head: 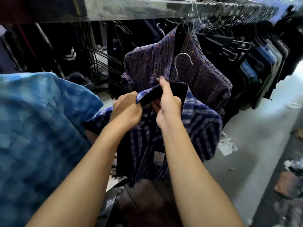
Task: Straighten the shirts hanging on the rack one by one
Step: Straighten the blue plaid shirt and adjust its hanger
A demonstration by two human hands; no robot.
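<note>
Shirts fill the rack (131, 9) overhead, but the one being handled, a blue plaid shirt (201, 122), sits lower, right in front of the person and between both hands. Its long axis runs straight down from the collar. The left hand (126, 110) grips the left side of the dark collar (178, 90) with curled fingers. The right hand (168, 102) pinches the collar at the neck, just under the silver hanger hook (183, 61). That hook points up and looks to hang free, well below the rack, so the next lift would have to go up and away. The right hand is the nearer one to it. The fabric looks soft and thin, woven in stripes, with a pale tag (159, 158) on the front. Just behind hangs a purple striped shirt (209, 76). A faded blue cloth (41, 120) bulges at the left.
</note>
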